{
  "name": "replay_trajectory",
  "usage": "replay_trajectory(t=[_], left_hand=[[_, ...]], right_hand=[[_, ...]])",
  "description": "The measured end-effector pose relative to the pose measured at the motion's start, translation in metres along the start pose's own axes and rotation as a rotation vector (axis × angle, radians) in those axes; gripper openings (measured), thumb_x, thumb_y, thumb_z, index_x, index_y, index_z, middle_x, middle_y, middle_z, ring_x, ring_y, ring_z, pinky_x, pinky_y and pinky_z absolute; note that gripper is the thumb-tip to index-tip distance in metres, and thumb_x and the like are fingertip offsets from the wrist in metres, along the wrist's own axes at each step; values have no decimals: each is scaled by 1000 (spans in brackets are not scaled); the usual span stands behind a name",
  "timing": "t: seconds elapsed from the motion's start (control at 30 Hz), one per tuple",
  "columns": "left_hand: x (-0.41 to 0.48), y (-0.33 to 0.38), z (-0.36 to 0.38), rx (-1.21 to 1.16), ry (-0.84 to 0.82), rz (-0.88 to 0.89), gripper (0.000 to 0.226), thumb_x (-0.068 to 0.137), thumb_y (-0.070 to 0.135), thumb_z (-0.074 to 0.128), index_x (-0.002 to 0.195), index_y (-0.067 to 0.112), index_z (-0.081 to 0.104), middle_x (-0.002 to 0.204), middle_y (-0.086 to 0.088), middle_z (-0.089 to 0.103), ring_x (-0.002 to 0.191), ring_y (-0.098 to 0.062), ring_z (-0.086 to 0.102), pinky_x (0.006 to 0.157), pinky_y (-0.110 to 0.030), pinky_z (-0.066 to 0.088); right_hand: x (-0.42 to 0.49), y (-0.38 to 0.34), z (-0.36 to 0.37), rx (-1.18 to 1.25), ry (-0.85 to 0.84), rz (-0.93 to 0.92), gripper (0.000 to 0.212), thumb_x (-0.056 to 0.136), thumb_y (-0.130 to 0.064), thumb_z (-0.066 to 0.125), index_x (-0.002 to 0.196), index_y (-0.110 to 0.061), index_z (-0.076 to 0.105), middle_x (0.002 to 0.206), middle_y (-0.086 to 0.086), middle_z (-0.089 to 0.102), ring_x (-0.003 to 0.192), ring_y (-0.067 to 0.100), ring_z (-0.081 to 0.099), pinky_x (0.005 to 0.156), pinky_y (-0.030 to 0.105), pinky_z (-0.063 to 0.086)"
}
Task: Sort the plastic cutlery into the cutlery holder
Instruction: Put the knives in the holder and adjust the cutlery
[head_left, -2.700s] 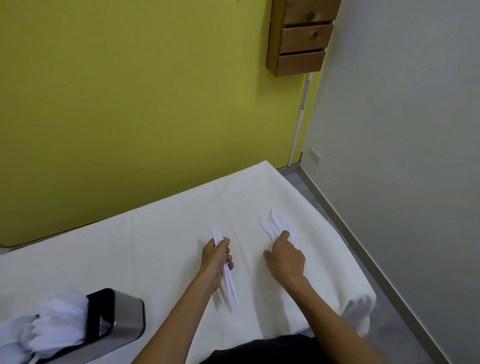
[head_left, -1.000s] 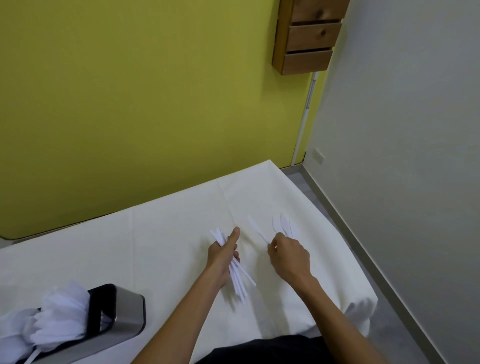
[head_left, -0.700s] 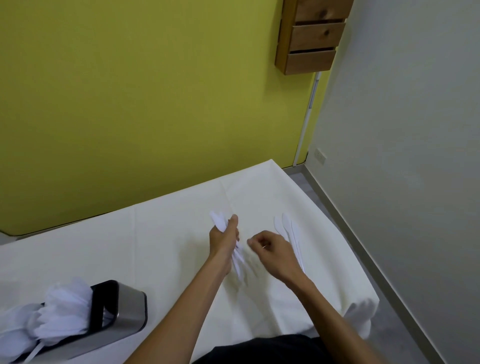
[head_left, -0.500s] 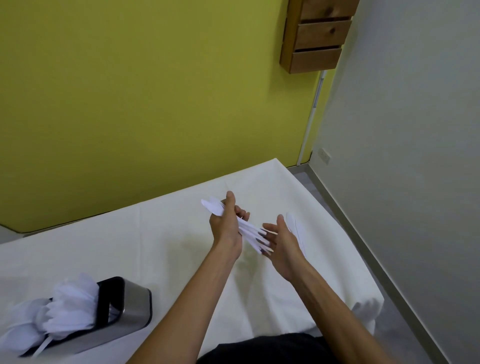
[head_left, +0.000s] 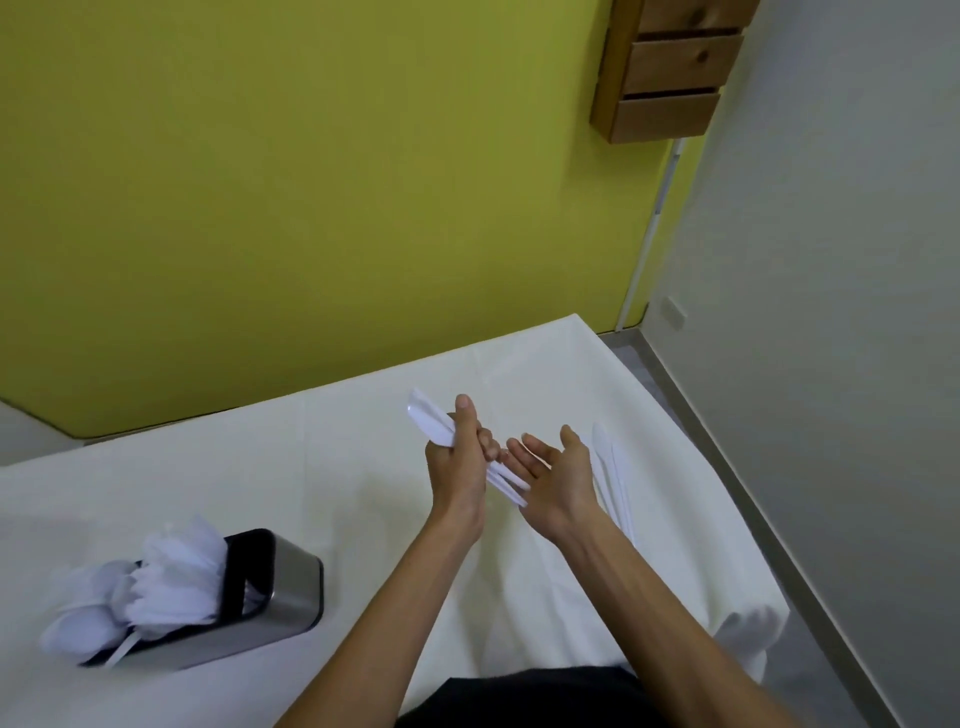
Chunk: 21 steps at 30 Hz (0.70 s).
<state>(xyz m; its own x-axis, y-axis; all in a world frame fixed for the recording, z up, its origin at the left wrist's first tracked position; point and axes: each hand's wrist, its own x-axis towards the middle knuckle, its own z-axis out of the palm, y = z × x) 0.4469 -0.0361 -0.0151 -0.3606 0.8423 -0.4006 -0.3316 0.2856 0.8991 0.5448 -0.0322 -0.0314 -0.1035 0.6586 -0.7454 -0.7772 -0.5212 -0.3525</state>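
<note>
Cutlery holder (head_left: 291, 587): brushed metal shell, dull satin sheen, soft grey reflections; inner rim black, semi-gloss, looks like plastic. Cutlery in holder (head_left: 171, 577): white plastic, smooth, slightly translucent at edges. Bundle of cutlery (head_left: 431, 423) gripped in left hand (head_left: 457, 467): same white plastic, smooth, faint gloss on blades. Loose pieces on table (head_left: 613, 467) beside right hand (head_left: 558, 480): white plastic, matt-looking against cloth. Tablecloth (head_left: 363, 499): cream cloth, matt, creased with fold lines. Wall (head_left: 311, 182): yellow-green, matt, fine texture. Drawer unit (head_left: 670, 62): unpainted wood, visible grain and knots, low sheen.
</note>
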Motion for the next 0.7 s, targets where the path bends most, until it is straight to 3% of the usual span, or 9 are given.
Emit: replay_trajectory(t=[0.1, 0.2, 0.27, 0.37, 0.53, 0.63, 0.7], left_hand=[[-8, 12, -12, -10, -11, 33, 56, 99, 46, 56, 52, 20, 38, 48, 4, 36, 47, -15, 37, 64, -32, 39], [-3, 52, -60, -3, 134, 169, 51, 100, 42, 57, 58, 19, 39, 46, 8, 32, 40, -11, 28, 48, -23, 29], [1, 75, -90, 23, 197, 251, 45, 100, 40, 58, 63, 19, 44, 47, 10, 33, 39, -9, 26, 44, -21, 25], [-2, 101, -152, 66, 355, 357, 41, 99, 41, 59, 66, 19, 49, 48, 11, 36, 39, -8, 30, 42, -20, 27], [-10, 107, -224, 167, 437, 375, 42, 96, 45, 62, 66, 19, 49, 50, 8, 40, 43, -10, 36, 49, -24, 34], [-15, 105, -246, 416, 353, 396, 39, 96, 44, 62, 70, 16, 53, 52, 1, 55, 48, -14, 54, 59, -27, 45], [-17, 107, -253, 569, 274, 396, 37, 94, 43, 65, 75, 13, 59, 60, -2, 67, 55, -10, 63, 62, -19, 47]], right_hand=[[-3, 3, -6, -107, -123, 29, 45, 102, -42, 45, 116, -1, 60, 123, 19, 67, 113, 31, 65, 94, 46, 52], [-7, 34, 17, -438, -286, 154, 38, 103, -36, 44, 108, -2, 61, 119, 21, 70, 109, 32, 68, 99, 43, 50], [-7, 44, 24, -559, -341, 169, 35, 103, -32, 45, 105, -2, 61, 116, 23, 70, 110, 36, 68, 107, 46, 45], [-10, 73, 41, -676, -394, 166, 31, 104, -27, 46, 105, 0, 61, 113, 25, 71, 108, 37, 69, 105, 48, 47], [-26, 128, 76, -1044, -582, -99, 14, 97, -11, 60, 108, -8, 69, 111, 4, 74, 107, 21, 70, 97, 43, 55], [-31, 159, 89, -1230, -635, -273, 21, 96, -12, 60, 112, -23, 67, 116, -11, 69, 112, 7, 64, 99, 33, 52], [-35, 174, 94, -1318, -658, -341, 27, 96, -16, 59, 120, -28, 61, 125, -17, 63, 118, 1, 57, 100, 26, 47]])
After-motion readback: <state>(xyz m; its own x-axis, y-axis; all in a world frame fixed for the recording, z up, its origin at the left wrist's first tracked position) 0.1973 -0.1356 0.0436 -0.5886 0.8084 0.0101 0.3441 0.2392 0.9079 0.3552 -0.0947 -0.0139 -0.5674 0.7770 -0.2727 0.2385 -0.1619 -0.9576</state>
